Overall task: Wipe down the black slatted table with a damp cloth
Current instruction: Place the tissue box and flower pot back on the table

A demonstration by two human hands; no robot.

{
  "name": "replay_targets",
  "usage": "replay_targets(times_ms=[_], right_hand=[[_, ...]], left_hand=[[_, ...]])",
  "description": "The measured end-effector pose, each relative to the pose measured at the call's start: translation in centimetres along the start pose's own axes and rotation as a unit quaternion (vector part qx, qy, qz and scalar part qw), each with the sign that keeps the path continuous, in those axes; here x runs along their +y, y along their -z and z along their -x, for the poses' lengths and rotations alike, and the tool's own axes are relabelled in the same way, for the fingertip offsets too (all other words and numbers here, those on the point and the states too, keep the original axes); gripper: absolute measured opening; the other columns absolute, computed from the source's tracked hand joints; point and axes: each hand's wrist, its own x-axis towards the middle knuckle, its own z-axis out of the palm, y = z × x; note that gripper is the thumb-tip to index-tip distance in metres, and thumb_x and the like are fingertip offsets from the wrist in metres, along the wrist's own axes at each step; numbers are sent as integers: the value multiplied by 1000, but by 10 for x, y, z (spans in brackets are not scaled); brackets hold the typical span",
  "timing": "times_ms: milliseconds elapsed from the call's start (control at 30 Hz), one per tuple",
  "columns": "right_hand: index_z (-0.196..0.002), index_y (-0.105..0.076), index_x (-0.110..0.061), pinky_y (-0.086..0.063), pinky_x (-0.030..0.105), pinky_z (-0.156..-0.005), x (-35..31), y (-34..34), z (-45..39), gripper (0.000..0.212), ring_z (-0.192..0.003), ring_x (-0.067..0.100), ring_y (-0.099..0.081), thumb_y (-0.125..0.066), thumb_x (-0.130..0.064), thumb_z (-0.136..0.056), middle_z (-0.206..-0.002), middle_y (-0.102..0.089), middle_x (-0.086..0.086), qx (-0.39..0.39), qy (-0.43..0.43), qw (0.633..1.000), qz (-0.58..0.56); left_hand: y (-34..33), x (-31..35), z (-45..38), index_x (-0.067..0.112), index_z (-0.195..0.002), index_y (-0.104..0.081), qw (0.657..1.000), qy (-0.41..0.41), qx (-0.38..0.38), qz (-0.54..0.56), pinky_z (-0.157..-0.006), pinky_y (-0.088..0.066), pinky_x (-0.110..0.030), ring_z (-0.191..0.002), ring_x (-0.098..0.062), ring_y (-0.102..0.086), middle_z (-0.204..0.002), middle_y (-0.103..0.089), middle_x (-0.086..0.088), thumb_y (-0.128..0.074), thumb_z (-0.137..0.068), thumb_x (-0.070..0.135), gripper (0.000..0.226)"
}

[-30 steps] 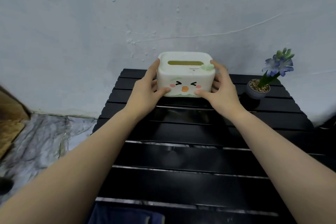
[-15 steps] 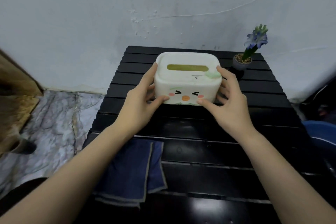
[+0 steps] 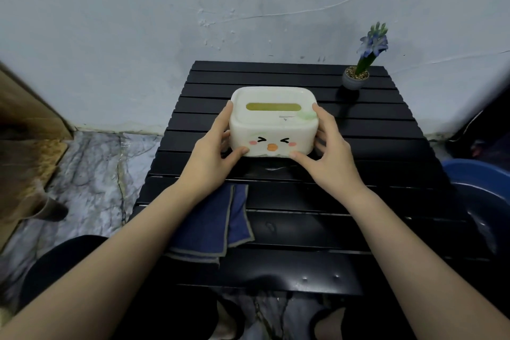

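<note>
A: What were the hands doing?

B: Both were on the white tissue box (image 3: 271, 121), the one with a squinting face and a yellow-green slot in its lid. The left hand (image 3: 211, 159) gripped its left end, fingers curled round the side and thumb pressed at the lower front edge. The right hand (image 3: 329, 156) mirrored that on the right end, thumb at the lower front, fingers wrapped round the side.

A: Was the box resting on the table?

B: Hard to say. It was over the middle slats of the black slatted table (image 3: 345, 232), and a dim reflection lay below it, but I could not tell whether its base touched the slats.

A: And the cloth?

B: The blue cloth (image 3: 212, 222), folded and edged in grey, lay on the near left part of the table, partly under the left forearm, with its near edge close to the table's front. Neither hand touched it.

A: Anything else there?

B: A small grey pot with a blue-flowered plant (image 3: 358, 74) stood at the far right corner, well apart from the box. A blue basin (image 3: 480, 182) was beside the table on the right, and marbled floor (image 3: 91, 168) showed on the left.
</note>
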Motion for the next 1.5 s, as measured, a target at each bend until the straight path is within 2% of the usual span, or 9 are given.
replay_targets(times_ms=[167, 300, 400, 600, 733, 900, 1100, 1300, 1500], right_hand=[[-152, -17, -45, -30, 40, -117, -4, 20, 3, 104, -145, 10, -32, -86, -27, -75, -153, -40, -8, 19, 2, 997, 81], [-153, -23, -38, -28, 30, -113, -6, 46, 6, 88, -144, 10, -30, -76, -19, -86, -153, -41, -5, 39, 12, 988, 147], [-151, -34, -31, -31, 29, -109, -1, 64, 0, 70, -139, 15, -36, -68, -17, -91, -144, -49, -4, 53, 21, 979, 195], [-142, -46, -27, -41, 40, -101, 18, 88, -36, 49, -128, 26, -41, -59, -25, -95, -130, -56, 2, 61, 30, 955, 290], [-141, -48, -28, -43, 49, -98, 33, 94, -75, 48, -125, 34, -41, -58, -27, -94, -134, -51, 10, 33, 5, 930, 366], [-149, -36, -36, -35, 51, -108, 53, 93, -124, 57, -135, 43, -31, -57, -38, -95, -153, -28, 21, -9, -58, 911, 409], [-153, -25, -41, -24, 54, -116, 81, 89, -176, 65, -148, 47, -7, -57, -38, -97, -163, 4, 25, -9, -114, 930, 349], [-141, -44, -29, -44, 50, -101, 97, 83, -198, 51, -127, 37, -34, -59, -15, -94, -146, -28, 16, 47, -49, 950, 304], [-131, -51, -26, -42, 39, -97, 83, 80, -179, 44, -122, 36, -39, -59, -8, -91, -136, -35, 15, 51, -11, 959, 278]], left_hand=[[8, 6, 3, 37, -155, -14, 994, -12, 44, -102, -102, -37, -28, -128, -14, -47, -141, -53, 4, -72, -87, 32, 90], [2, 36, 12, 26, -145, -41, 976, -91, 144, -132, -108, -37, -44, -126, -15, -50, -141, -53, 11, -66, -91, 33, 60], [-17, 65, 15, 16, -129, -57, 962, -173, 170, -122, -98, -42, -38, -111, -18, -57, -124, -62, 7, -67, -91, 21, 40], [-85, 105, 0, 9, -116, -64, 957, -267, 53, -97, -97, -42, -31, -110, -23, -56, -117, -62, -5, -61, -93, 11, 24], [-132, 100, -19, 10, -126, -59, 958, -247, -66, -132, -100, -43, -39, -116, -26, -52, -128, -55, -7, -57, -93, 10, 33], [-164, 85, -40, 13, -140, -48, 939, -221, -161, -211, -107, -42, -46, -136, -30, -40, -149, -42, -12, -55, -97, 27, 46], [-179, 66, -50, 12, -137, -51, 922, -239, -165, -256, -108, -42, -45, -134, -33, -44, -146, -47, -15, -51, -98, 33, 44], [-183, 59, -53, 13, -132, -56, 916, -259, -147, -270, -107, -43, -42, -128, -32, -49, -140, -53, -14, -46, -98, 36, 43], [-179, 62, -52, 12, -129, -58, 921, -257, -144, -256, -104, -45, -42, -125, -32, -50, -138, -54, -14, -44, -98, 35, 41]])
